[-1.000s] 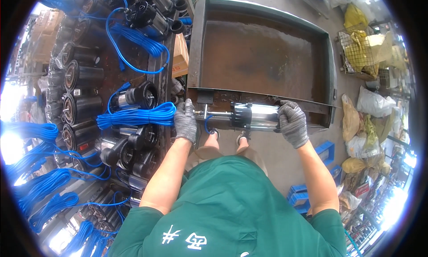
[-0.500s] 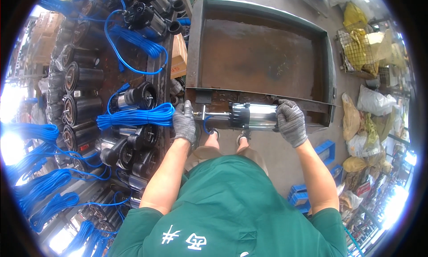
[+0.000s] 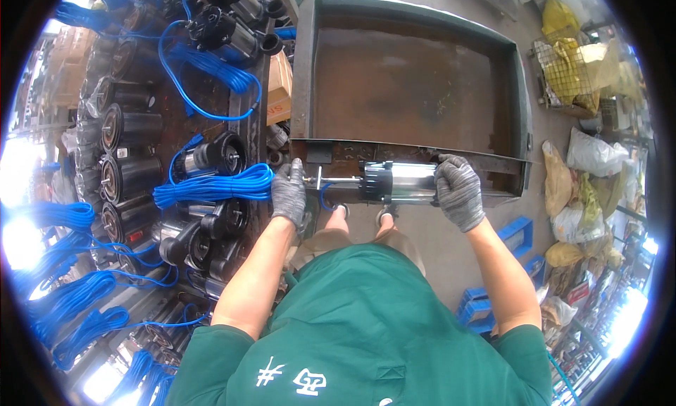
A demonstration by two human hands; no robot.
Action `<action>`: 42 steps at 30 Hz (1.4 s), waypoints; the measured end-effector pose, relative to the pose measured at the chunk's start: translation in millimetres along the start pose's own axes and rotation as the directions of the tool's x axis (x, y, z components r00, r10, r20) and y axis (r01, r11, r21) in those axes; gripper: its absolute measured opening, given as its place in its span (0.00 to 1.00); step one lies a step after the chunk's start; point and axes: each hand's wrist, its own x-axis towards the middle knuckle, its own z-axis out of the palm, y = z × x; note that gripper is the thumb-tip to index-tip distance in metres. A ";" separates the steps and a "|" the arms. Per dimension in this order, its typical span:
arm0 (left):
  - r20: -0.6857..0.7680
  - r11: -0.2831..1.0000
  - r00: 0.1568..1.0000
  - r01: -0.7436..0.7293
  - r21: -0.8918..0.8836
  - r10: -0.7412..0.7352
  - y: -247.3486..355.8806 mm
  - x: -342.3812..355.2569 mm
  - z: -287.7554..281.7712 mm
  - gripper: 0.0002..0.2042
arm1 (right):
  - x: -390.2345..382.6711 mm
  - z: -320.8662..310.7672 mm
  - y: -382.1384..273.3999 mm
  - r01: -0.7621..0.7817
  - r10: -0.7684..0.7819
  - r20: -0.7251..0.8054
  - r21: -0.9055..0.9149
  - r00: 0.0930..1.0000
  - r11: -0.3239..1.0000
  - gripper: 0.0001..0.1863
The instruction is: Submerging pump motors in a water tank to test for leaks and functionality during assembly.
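A steel and black pump motor (image 3: 399, 182) lies horizontally along the near edge of a metal tank, with a thin shaft and small crossbar (image 3: 319, 178) to its left and a blue cable hanging below. My gloved right hand (image 3: 458, 191) grips the motor's right end. My gloved left hand (image 3: 289, 191) is closed at the shaft's left end, beside a blue cable coil (image 3: 211, 186); what exactly its fingers hold is hidden.
The rust-brown tank (image 3: 524, 96) lies ahead. At left, a dark bench bears several motors (image 3: 130, 128), cable coils and a cardboard box (image 3: 278, 85). At right are sacks (image 3: 595, 152), a wire cage (image 3: 560, 71) and blue crates (image 3: 514, 238). My feet stand below the tank edge.
Both hands and the motor have shifted slightly left in the view. Both grips look the same.
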 end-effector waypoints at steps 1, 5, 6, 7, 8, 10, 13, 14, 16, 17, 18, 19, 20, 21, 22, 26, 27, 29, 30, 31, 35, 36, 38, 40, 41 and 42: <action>-0.001 1.000 1.000 0.013 0.021 -0.013 0.5 -0.5 0.4 0.17 | -0.2 0.2 -0.5 -0.014 0.014 -0.005 0.016 1.000 1.000 0.03; -0.024 0.996 1.000 -0.007 -0.084 0.005 3.3 -0.7 6.3 0.17 | 1.1 1.5 -3.4 -0.037 0.036 -0.023 -0.044 0.999 0.998 0.04; -0.027 0.996 1.000 0.003 -0.091 -0.005 3.4 -0.8 6.5 0.16 | 1.6 1.9 -4.4 -0.044 0.043 -0.025 -0.051 0.999 0.998 0.04; -0.032 0.996 0.999 0.002 -0.094 -0.005 3.1 -1.5 6.3 0.16 | 1.8 2.3 -5.6 -0.060 0.058 -0.031 -0.046 0.998 0.997 0.04; -0.023 0.992 0.998 0.048 -0.115 -0.051 2.9 -0.4 6.4 0.16 | 2.1 2.4 -6.7 -0.020 0.017 -0.070 -0.049 0.997 0.999 0.04; -0.034 0.997 0.999 0.014 -0.082 -0.017 0.9 0.7 6.3 0.16 | 2.8 3.4 -8.6 -0.012 0.007 -0.097 -0.054 0.995 0.998 0.04; -0.053 0.998 0.999 -0.015 -0.059 0.012 -5.0 1.6 6.8 0.16 | 2.0 3.4 -10.0 -0.001 -0.006 -0.104 -0.060 0.995 0.998 0.03; -0.061 0.998 0.998 -0.036 -0.049 0.033 -6.7 2.4 7.0 0.16 | 2.3 3.8 -9.7 0.000 -0.006 -0.118 -0.051 0.993 0.999 0.03; -0.040 0.998 0.998 -0.049 -0.043 0.048 -9.0 4.6 6.3 0.16 | 2.8 4.8 -8.6 0.005 -0.011 -0.109 -0.056 0.994 0.998 0.03; -0.030 0.998 0.998 -0.058 -0.025 0.057 -9.3 5.2 5.4 0.16 | 2.5 4.9 -7.8 0.006 -0.012 -0.117 -0.053 0.993 0.999 0.03; -0.007 0.998 1.000 -0.023 -0.061 0.022 -8.7 5.9 4.1 0.15 | 2.2 4.3 -6.7 -0.005 0.000 -0.091 -0.052 0.996 0.999 0.03; 0.015 0.996 1.000 0.017 -0.082 -0.016 -7.2 5.8 2.5 0.14 | 2.0 3.8 -5.9 -0.014 0.011 -0.070 -0.049 0.998 0.999 0.03; 0.038 0.993 0.998 0.057 -0.103 -0.053 -5.0 4.4 0.7 0.13 | 1.4 2.7 -5.2 -0.019 0.017 -0.044 -0.048 0.999 0.999 0.04; 0.047 0.978 0.995 0.096 -0.187 -0.088 -2.0 0.8 -1.6 0.12 | 0.4 1.2 -4.9 -0.001 0.000 -0.039 -0.031 0.999 1.000 0.04; 0.061 0.954 0.991 0.128 -0.273 -0.116 1.8 -4.9 -4.4 0.11 | 1.6 0.2 -4.2 0.026 -0.027 -0.034 -0.019 0.999 0.999 0.03; 0.036 0.891 0.995 -0.066 -0.450 0.092 27.7 -43.4 -15.0 0.06 | 3.6 -7.1 -8.7 0.042 -0.042 -0.013 0.028 0.999 0.999 0.06; 0.030 0.858 0.989 -0.110 -0.501 0.144 37.8 -54.4 -16.4 0.07 | 3.2 -10.3 -11.5 0.029 -0.028 -0.019 0.044 0.999 0.999 0.08; 0.096 0.775 0.985 -0.051 -0.630 0.142 61.1 -80.8 -17.9 0.08 | 1.6 -21.5 -17.2 0.090 -0.084 -0.069 0.086 0.994 0.992 0.12; 0.161 0.742 0.975 -0.006 -0.671 0.153 75.5 -90.6 -14.1 0.08 | 0.7 -27.5 -20.2 0.199 -0.188 -0.179 0.044 0.966 0.979 0.13; 0.235 0.692 0.957 0.055 -0.720 0.169 90.6 -99.8 -8.9 0.08 | -5.4 -37.7 -23.2 0.257 -0.264 -0.234 -0.063 0.936 0.964 0.15; 0.499 0.592 0.823 0.266 -0.761 0.271 147.3 -141.3 58.4 0.08 | -47.3 -61.1 -43.6 0.304 -0.304 0.001 0.013 0.953 0.952 0.24; 0.517 0.583 0.813 0.289 -0.759 0.269 159.8 -151.7 83.7 0.09 | -57.4 -59.8 -45.9 0.270 -0.273 0.038 0.074 0.961 0.960 0.27; 0.576 0.601 0.750 0.306 -0.738 0.325 179.4 -171.7 128.0 0.10 | -80.1 -60.0 -35.1 -0.096 0.075 0.142 0.146 0.987 0.985 0.24; 0.665 0.774 0.658 0.194 -0.603 0.354 189.0 -185.2 152.7 0.15 | -106.4 -63.0 -2.9 -0.288 0.285 0.087 0.026 0.955 0.957 0.17; 0.676 0.835 0.640 0.095 -0.541 0.365 188.8 -192.1 162.9 0.16 | -125.2 -71.7 22.2 -0.290 0.289 0.049 0.006 0.956 0.957 0.15; 0.636 0.873 0.599 -0.354 -0.335 0.486 187.7 -192.0 164.6 0.21 | -144.6 -80.4 52.1 -0.339 0.339 0.024 -0.025 0.940 0.941 0.14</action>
